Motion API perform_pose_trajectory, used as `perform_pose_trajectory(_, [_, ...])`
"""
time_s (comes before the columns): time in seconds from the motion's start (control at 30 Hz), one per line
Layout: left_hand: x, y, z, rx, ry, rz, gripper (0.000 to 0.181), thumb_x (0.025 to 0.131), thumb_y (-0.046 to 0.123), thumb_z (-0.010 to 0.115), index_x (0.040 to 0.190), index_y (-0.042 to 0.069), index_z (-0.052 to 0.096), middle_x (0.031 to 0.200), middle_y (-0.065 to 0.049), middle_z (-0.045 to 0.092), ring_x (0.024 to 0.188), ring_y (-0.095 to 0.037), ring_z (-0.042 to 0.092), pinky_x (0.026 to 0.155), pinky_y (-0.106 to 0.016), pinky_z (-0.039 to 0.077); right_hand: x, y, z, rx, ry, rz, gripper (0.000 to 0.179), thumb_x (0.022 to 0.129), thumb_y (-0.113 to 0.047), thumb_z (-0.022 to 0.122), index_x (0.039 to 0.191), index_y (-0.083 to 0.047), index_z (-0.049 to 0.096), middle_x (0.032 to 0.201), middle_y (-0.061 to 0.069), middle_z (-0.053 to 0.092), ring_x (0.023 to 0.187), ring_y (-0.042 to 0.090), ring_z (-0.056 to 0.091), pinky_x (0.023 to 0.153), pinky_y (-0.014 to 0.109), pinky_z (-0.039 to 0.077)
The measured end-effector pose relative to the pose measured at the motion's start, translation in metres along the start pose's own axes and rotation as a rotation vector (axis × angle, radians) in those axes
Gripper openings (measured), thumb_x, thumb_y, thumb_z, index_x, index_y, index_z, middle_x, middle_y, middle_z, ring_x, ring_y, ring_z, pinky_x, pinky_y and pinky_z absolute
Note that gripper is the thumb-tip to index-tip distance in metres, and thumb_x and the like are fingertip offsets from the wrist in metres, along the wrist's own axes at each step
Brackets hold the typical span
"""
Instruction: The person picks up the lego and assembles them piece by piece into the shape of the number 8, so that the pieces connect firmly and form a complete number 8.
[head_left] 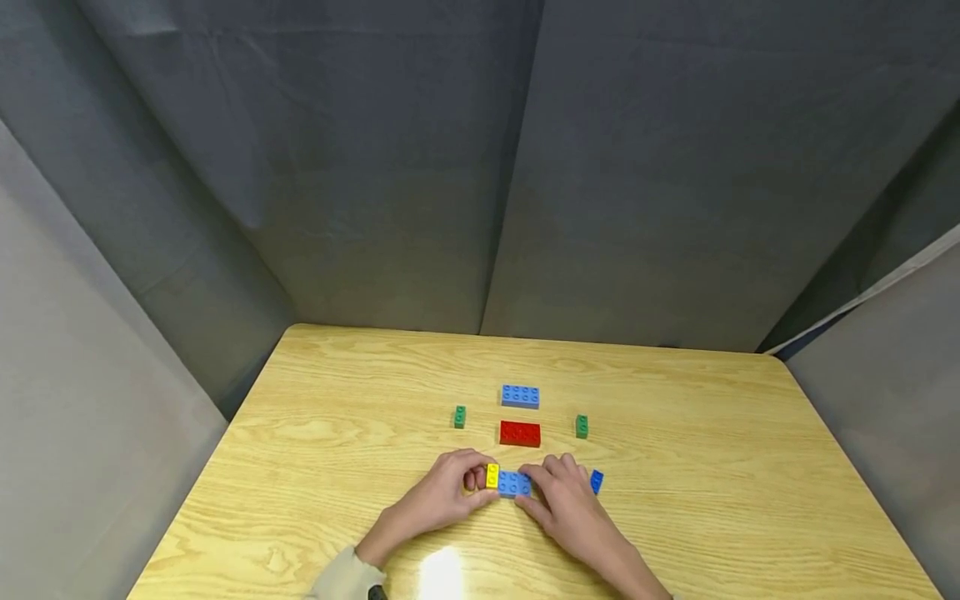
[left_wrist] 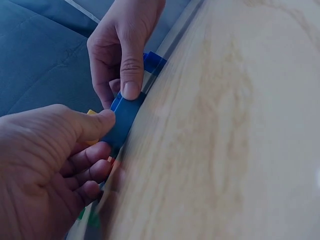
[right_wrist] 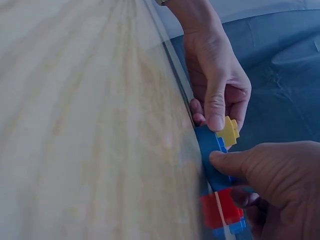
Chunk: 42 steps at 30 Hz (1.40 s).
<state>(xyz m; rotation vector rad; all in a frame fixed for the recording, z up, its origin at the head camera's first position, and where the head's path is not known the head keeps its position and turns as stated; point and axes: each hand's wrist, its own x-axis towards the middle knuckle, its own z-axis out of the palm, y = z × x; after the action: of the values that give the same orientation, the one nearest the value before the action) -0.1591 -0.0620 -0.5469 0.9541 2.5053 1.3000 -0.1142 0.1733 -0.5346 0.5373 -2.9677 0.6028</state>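
A small yellow building brick [head_left: 492,476] sits on the left end of a long blue building brick [head_left: 513,484] near the table's front middle. My left hand [head_left: 446,493] pinches the yellow brick between thumb and fingers, and its thumb reaches the side of the blue one. At the other end, my right hand [head_left: 564,506] grips the blue brick by its long sides. In the right wrist view, the yellow brick [right_wrist: 229,131] stands up above the blue brick [right_wrist: 212,160]. The left wrist view shows both thumbs against the blue brick's near side [left_wrist: 122,120].
Behind the hands lie a red brick [head_left: 520,433] and a second long blue brick [head_left: 521,396]. Small green bricks stand at left [head_left: 460,417] and right [head_left: 582,427]. A small dark blue brick [head_left: 597,482] lies beside the right hand. Grey curtains [head_left: 390,208] rise behind the wooden table [head_left: 712,467].
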Motion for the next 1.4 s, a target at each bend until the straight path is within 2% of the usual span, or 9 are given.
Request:
perform_pose_trajectory(0.2, [0.000,0.001,0.000,-0.001,-0.006,0.008,0.033,0.094,0.018,0.081,0.122,0.004,0.071,0.089,-0.001,0.065,0.076,-0.010,0.057,0.069,-0.019,0.050,0.001,0.003,-0.005,-0.027,-0.004,-0.028,0.035,0.090,-0.040,0.083,0.115,-0.017,0.077,0.083,-0.014,0.048,0.082,0.012,0.035,0.077,0.032,0.030])
perform_pose_trajectory(0.43, [0.001,-0.002,0.001,-0.008,-0.006,0.013,0.032,0.093,0.019,0.082,0.120,0.006,0.071,0.089,-0.001,0.064,0.076,-0.007,0.055,0.068,-0.018,0.050,0.003,0.007,-0.010,-0.040,-0.030,-0.067,0.034,0.089,-0.039,0.084,0.112,-0.015,0.077,0.086,-0.013,0.053,0.082,0.010,0.036,0.077,0.030,0.032])
perform_pose_trajectory(0.87, [0.002,-0.002,0.002,-0.006,-0.016,0.017,0.031,0.093,0.020,0.082,0.119,0.007,0.071,0.088,0.000,0.062,0.076,-0.008,0.054,0.067,-0.017,0.047,0.003,0.019,-0.021,0.027,-0.089,-0.128,0.034,0.091,-0.037,0.082,0.115,-0.014,0.077,0.092,-0.011,0.055,0.084,0.009,0.037,0.079,0.030,0.033])
perform_pose_trajectory(1.13, [0.003,-0.002,0.003,0.001,-0.019,0.015,0.037,0.093,0.021,0.082,0.124,0.005,0.071,0.087,0.003,0.062,0.077,-0.008,0.054,0.071,-0.018,0.049,-0.001,0.036,-0.031,0.019,-0.059,-0.059,0.044,0.086,-0.037,0.088,0.120,-0.013,0.075,0.090,-0.009,0.052,0.086,0.012,0.038,0.080,0.032,0.033])
perform_pose_trajectory(1.4, [0.002,-0.002,0.003,0.001,-0.009,0.024,0.037,0.092,0.020,0.083,0.123,0.004,0.072,0.085,0.004,0.061,0.076,-0.006,0.054,0.072,-0.018,0.050,-0.010,0.052,-0.038,0.017,-0.029,-0.003,0.053,0.082,-0.035,0.091,0.127,-0.014,0.071,0.088,-0.006,0.045,0.086,0.015,0.037,0.078,0.036,0.029])
